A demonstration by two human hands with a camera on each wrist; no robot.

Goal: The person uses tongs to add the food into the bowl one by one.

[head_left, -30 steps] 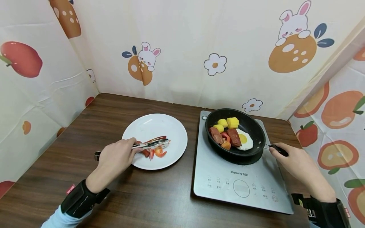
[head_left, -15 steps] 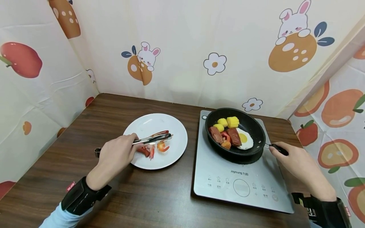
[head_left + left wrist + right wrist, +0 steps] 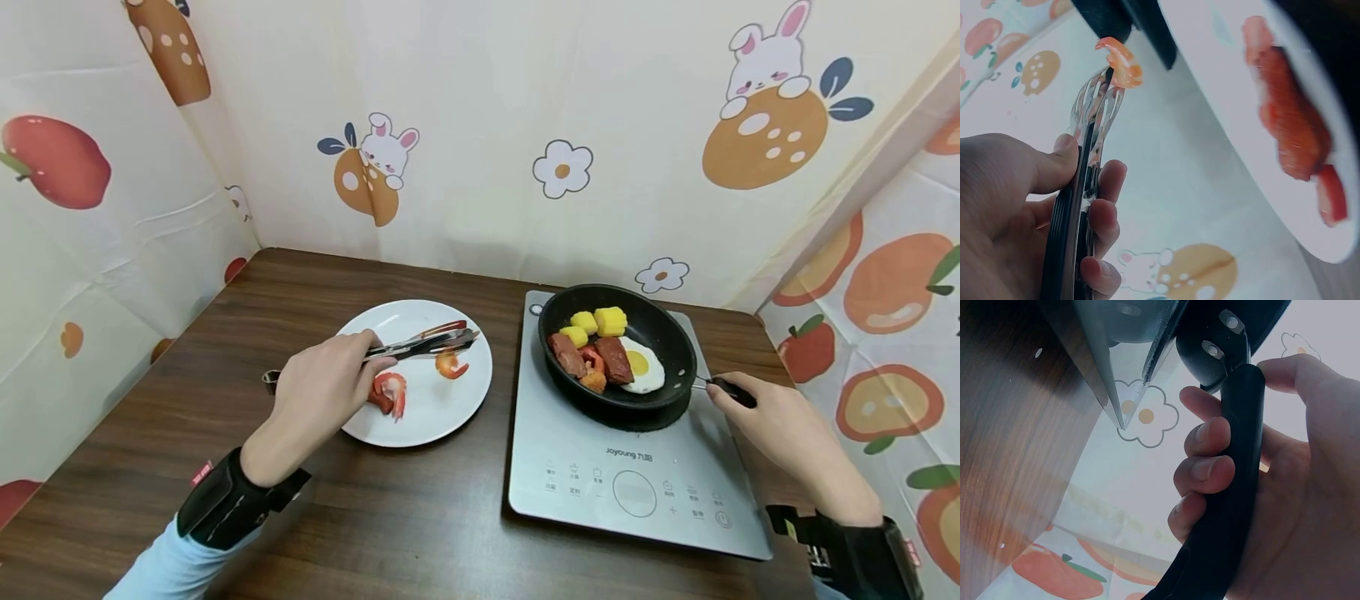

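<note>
Steel tongs (image 3: 420, 343) with shrimp (image 3: 452, 364), seemingly above plate rim (image 3: 480, 392).

A: Tongs (image 3: 420, 343)?

B: Steel with dark grips, arms nearly together, lying close to level above the white plate (image 3: 457, 398). A small orange shrimp (image 3: 452, 364) sits just under their tips; the left wrist view shows it pinched there.

A: On the plate?

B: Another shrimp (image 3: 392, 389) near the front edge, beside a dark red piece.

A: The pan (image 3: 617, 350)?

B: Black, upright on the cooktop (image 3: 637, 475), holding corn, sausage and a fried egg; handle (image 3: 731, 392) points right
</note>
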